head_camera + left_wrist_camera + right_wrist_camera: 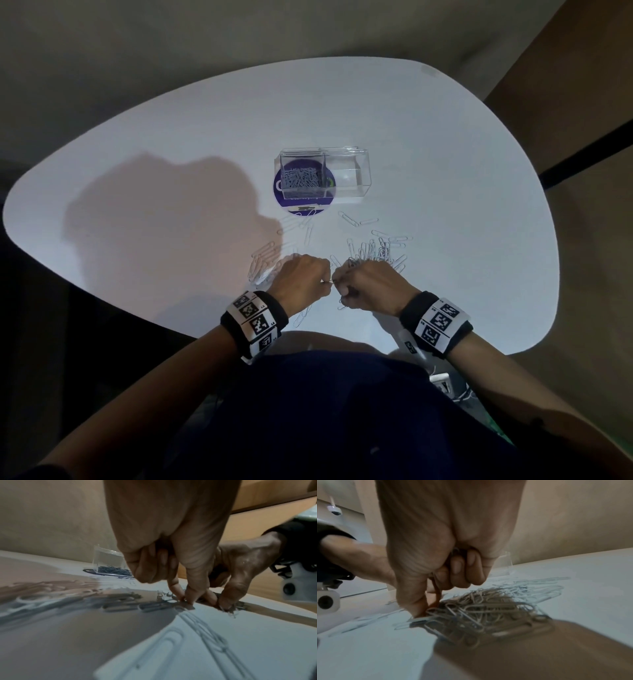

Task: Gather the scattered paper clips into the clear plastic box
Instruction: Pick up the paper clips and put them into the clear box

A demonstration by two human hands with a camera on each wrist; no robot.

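Observation:
The clear plastic box [346, 171] stands mid-table, and its left compartment holds a heap of paper clips [301, 180]. A dense pile of loose clips [376, 253] lies just beyond my right hand [339, 284]. A flatter group of clips [265, 260] lies left of my left hand [323, 282]. Both hands sit knuckles-up near the table's front edge, fingertips almost meeting. In the left wrist view my left hand [186, 599] pinches a clip against the table. My right hand [424, 609] pinches clips at the edge of the pile [488, 612], other fingers curled in.
A round purple sticker [301, 205] lies under the box. Single clips lie between box and hands [349, 219] and by my left wrist [301, 317]. The white table [171, 137] has rounded edges. My shadow covers its left side.

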